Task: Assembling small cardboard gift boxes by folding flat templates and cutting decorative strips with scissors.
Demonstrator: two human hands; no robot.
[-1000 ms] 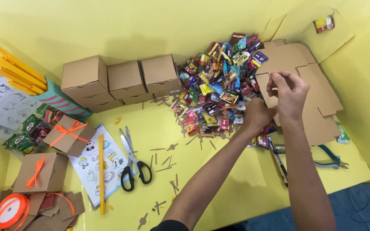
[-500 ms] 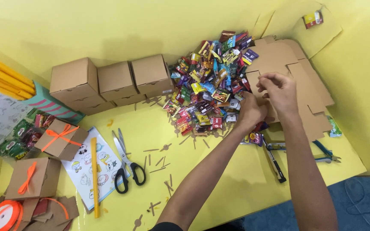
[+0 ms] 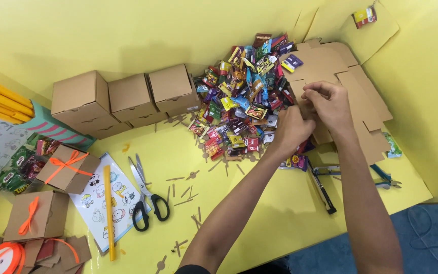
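Both forearms are bare from the elbow down to the left hand (image 3: 291, 131) and the right hand (image 3: 330, 105), with no sleeve, watch, bracelet or glove on either. The fingers (image 3: 314, 90) carry no rings that can be made out (the nails are too small to judge). At the bottom edge a sliver of dark clothing shows near the left upper arm.
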